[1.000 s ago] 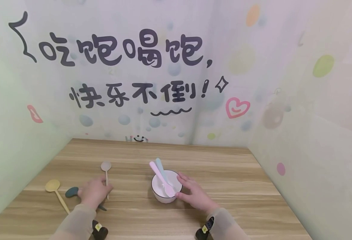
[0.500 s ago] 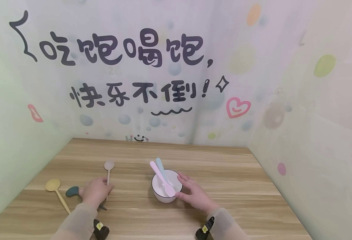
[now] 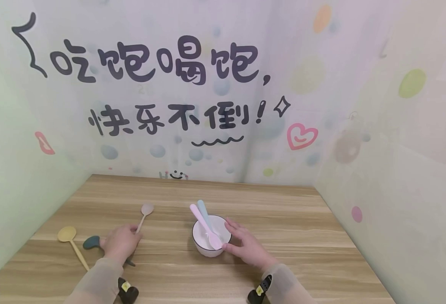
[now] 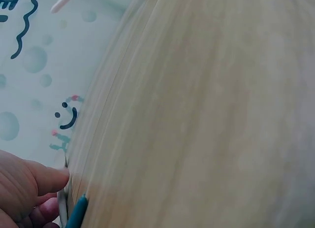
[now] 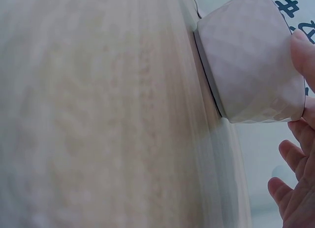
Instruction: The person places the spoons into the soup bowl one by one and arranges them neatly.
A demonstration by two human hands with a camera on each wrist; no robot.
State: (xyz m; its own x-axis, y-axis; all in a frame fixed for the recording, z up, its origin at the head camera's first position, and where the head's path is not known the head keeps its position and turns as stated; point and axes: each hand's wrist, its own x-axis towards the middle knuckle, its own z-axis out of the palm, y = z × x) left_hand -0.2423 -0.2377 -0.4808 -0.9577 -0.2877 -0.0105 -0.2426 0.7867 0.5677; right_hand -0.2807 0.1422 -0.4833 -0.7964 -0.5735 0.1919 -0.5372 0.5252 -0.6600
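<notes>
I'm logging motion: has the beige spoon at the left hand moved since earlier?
Yes: the beige spoon has swung its head right, nearer the smiley face on the wall.

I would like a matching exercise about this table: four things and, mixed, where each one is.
1. white round bowl with dark rim
2. yellow spoon with round head
3. pink slim spoon
4. pale beige slim spoon

A. in the left hand
B. resting in the bowl
C. touched by the right hand
D. farthest left on the wooden table

Pairs: 1-C, 2-D, 3-B, 4-A
</notes>
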